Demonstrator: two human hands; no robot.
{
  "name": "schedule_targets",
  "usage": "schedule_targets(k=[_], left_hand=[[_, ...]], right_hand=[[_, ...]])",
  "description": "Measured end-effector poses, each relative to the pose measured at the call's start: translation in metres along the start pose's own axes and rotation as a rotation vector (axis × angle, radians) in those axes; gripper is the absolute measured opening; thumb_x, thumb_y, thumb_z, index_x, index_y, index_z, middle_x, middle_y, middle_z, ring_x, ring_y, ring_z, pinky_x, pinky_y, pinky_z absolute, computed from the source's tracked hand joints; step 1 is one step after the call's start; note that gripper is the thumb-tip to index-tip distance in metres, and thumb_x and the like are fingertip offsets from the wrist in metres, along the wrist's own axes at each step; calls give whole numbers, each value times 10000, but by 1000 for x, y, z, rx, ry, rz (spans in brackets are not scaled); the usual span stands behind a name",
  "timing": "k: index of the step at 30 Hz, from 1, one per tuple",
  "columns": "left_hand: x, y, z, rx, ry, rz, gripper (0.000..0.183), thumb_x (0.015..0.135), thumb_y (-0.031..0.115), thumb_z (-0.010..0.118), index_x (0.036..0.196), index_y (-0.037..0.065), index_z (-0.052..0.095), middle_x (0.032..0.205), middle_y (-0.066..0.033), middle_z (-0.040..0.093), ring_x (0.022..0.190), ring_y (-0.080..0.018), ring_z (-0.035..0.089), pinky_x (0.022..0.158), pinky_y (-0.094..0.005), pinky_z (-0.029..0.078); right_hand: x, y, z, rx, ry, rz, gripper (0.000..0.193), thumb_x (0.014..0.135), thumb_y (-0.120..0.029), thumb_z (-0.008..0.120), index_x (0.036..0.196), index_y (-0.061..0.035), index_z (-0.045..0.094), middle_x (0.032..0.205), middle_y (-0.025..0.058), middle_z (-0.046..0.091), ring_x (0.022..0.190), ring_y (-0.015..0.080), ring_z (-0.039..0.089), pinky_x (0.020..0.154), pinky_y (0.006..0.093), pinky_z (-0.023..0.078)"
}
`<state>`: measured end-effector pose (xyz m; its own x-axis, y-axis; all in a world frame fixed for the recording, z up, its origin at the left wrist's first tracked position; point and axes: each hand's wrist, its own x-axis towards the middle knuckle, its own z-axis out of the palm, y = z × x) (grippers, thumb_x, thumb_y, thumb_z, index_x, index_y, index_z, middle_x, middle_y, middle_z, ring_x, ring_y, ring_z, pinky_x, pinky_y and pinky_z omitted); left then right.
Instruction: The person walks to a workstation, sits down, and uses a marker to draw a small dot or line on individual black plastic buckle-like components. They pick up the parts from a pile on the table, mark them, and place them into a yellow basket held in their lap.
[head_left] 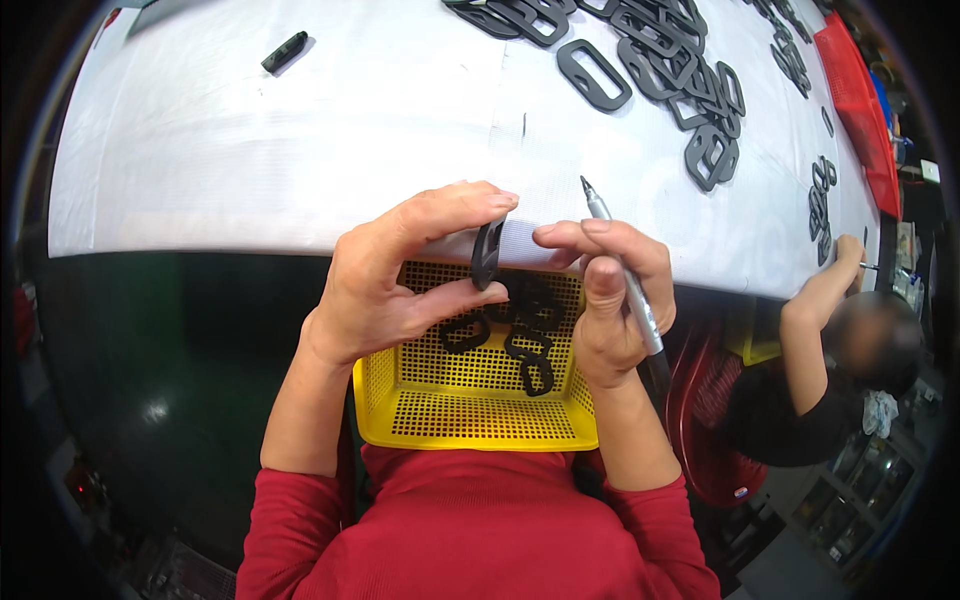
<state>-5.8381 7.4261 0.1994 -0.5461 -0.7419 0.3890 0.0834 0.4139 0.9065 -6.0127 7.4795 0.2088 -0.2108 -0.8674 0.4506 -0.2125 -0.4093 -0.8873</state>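
Note:
Between thumb and fingers, my left hand [385, 265] pinches a dark grey oval ring-shaped part [487, 253], turned nearly edge-on. My right hand [618, 300] grips a silver marker pen [638, 300], its dark tip uncovered and pointing up and away, with a black end toward my wrist. The pen tip is apart from the part. Below both hands a yellow perforated basket [478, 432] rests at my lap, against the table's near edge. Several similar dark parts [537, 376] lie inside it.
A white-covered table [300, 150] spreads ahead. Loose dark oval parts [594, 75] are piled at its far right. A small black object [285, 52] lies far left. On the right are a red basket [855, 110], a red chair [700, 420] and another person's arm [808, 330].

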Motion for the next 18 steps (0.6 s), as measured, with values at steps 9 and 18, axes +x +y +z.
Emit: schedule_targets(k=[9, 18], left_hand=[[1, 14, -9, -82, -85, -169, 585, 569, 74, 784, 1091, 5, 529, 1004, -148, 598, 960, -241, 587, 971, -444, 356], [3, 44, -24, 220, -324, -196, 482, 609, 217, 752, 1022, 24, 593, 956, -98, 615, 934, -235, 586, 984, -445, 321]], right_hand=[[26, 3, -14, -369, 73, -9, 142, 896, -71, 474, 1029, -41, 516, 835, 85, 647, 747, 116, 597, 654, 211, 437], [82, 28, -16, -988, -29, -184, 253, 660, -79, 693, 894, -105, 599, 735, 66, 594, 821, 255, 531, 671, 352, 393]])
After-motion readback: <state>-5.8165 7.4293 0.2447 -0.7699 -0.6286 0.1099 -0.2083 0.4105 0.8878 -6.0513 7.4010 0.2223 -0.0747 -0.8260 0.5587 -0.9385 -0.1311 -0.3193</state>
